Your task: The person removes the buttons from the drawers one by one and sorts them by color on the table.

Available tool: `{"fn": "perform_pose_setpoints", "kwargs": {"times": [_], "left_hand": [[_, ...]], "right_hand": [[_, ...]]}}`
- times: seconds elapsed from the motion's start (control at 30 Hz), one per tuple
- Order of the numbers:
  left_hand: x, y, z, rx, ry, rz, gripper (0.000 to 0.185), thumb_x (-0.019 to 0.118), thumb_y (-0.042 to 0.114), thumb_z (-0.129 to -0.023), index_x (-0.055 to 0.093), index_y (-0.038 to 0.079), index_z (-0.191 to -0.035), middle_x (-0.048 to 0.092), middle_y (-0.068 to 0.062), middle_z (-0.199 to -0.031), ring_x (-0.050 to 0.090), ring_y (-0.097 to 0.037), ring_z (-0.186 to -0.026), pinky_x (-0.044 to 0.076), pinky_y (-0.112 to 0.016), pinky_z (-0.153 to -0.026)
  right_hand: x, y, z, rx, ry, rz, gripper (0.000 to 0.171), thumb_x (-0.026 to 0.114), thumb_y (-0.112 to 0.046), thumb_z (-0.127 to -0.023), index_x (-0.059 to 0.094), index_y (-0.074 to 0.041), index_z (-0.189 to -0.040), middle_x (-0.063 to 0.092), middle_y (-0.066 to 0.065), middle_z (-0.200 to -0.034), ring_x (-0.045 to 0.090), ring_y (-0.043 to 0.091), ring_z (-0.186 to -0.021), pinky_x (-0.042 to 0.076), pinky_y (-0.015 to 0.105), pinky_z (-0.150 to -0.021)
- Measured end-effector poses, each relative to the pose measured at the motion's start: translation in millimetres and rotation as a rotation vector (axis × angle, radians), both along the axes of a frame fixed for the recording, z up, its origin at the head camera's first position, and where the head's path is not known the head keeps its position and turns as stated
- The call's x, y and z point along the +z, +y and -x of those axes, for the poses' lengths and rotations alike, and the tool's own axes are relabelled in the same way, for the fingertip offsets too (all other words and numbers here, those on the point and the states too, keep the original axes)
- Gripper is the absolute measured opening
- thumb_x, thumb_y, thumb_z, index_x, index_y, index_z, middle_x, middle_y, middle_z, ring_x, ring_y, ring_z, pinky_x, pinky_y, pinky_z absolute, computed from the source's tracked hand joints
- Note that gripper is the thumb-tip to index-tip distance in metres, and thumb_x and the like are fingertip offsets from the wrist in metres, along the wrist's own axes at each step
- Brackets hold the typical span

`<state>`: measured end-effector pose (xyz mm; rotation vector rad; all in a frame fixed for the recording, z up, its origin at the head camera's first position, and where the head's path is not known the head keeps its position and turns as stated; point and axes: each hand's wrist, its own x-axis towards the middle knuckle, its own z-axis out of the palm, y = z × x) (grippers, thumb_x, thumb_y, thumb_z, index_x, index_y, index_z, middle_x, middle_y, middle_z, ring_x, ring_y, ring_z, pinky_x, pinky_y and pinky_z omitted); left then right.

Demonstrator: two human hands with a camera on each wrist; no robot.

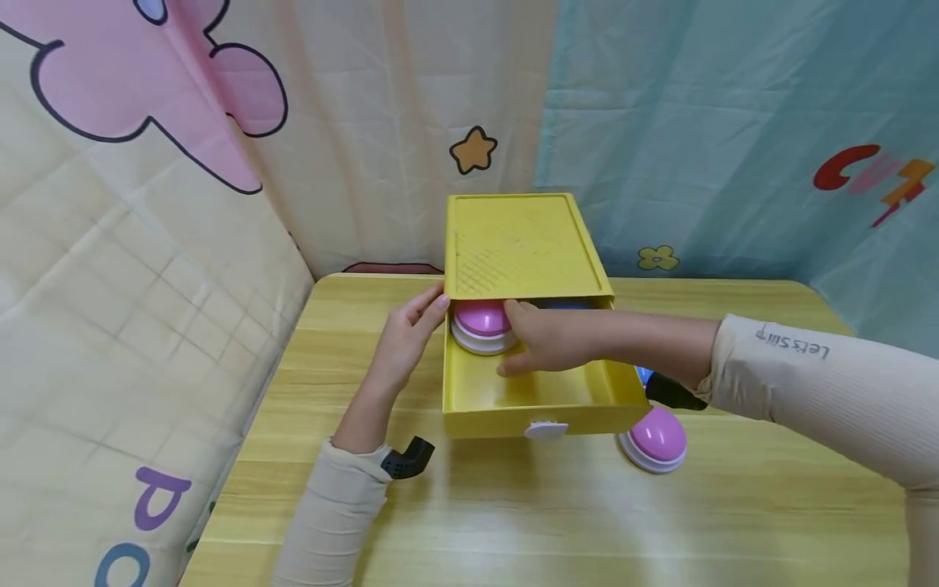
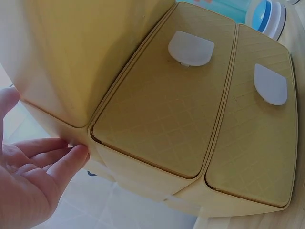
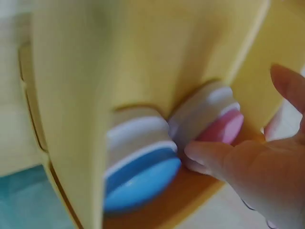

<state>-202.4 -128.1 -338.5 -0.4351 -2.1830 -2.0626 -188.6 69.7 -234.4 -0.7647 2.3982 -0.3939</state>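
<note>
A yellow drawer cabinet point(image 1: 524, 244) has its top drawer point(image 1: 477, 399) pulled out. Inside the drawer sits a round push button point(image 1: 484, 318) with a pink dome and white base. Beside it, a blue-domed push button point(image 3: 143, 183) lies mostly hidden under the cabinet top in the head view. My right hand point(image 1: 553, 336) reaches into the drawer, fingertips right at the pink button and thumb held apart. With extended fingers, my left hand point(image 1: 407, 334) touches the cabinet's left side by the drawer opening.
Right of the cabinet, another pink push button point(image 1: 660, 436) stands on the wooden table point(image 1: 513, 522). Behind it a blue push button point(image 1: 645, 375) is partly covered by the right wrist. Two closed drawers with white handles point(image 2: 190, 48) lie below the pulled one. Printed curtains point(image 1: 381, 163) hang behind.
</note>
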Motion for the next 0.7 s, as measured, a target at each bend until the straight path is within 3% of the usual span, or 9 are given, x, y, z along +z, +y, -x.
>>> {"fn": "perform_pose_setpoints", "kwargs": {"times": [0.2,0.47,0.63,0.7], "left_hand": [[-1.5,0.7,0.6,-0.007,0.005,0.006,0.051,0.051,0.031,-0.092,0.044,-0.002,-0.131,0.046,-0.011,-0.130,0.046,-0.016,-0.116,0.039,-0.027,-0.094],[-2.2,-0.9,1.3,0.010,-0.005,0.011,0.048,0.051,0.028,-0.093,0.044,-0.001,-0.131,0.046,-0.010,-0.130,0.047,-0.016,-0.115,0.039,-0.026,-0.094],[-2.4,-0.8,1.4,0.011,-0.023,0.011,0.049,0.052,0.030,-0.092,0.045,0.001,-0.131,0.047,-0.009,-0.130,0.049,-0.016,-0.113,0.038,-0.028,-0.095],[-2.2,-0.4,1.5,0.009,-0.027,0.010,0.050,0.052,0.031,-0.092,0.045,0.001,-0.131,0.048,-0.008,-0.129,0.049,-0.016,-0.113,0.038,-0.028,-0.095]], "right_hand": [[-7.7,4.0,4.0,-0.076,-0.010,0.141,0.086,0.064,-0.027,-0.083,0.008,0.002,-0.141,0.023,0.016,-0.140,0.028,0.022,-0.124,0.022,0.036,-0.106],[-8.6,10.8,6.3,-0.005,0.041,0.158,0.060,0.067,-0.019,-0.081,0.035,0.000,-0.128,0.043,0.012,-0.120,0.041,0.022,-0.108,0.035,0.034,-0.096],[-11.9,8.8,3.2,0.091,0.012,0.117,0.071,0.072,-0.021,-0.076,0.035,-0.002,-0.133,0.039,0.012,-0.122,0.041,0.022,-0.107,0.041,0.032,-0.090],[-14.4,7.6,3.1,0.140,0.032,0.105,0.080,0.075,-0.022,-0.073,0.031,-0.003,-0.137,0.037,0.011,-0.128,0.040,0.022,-0.111,0.039,0.033,-0.094]]}}
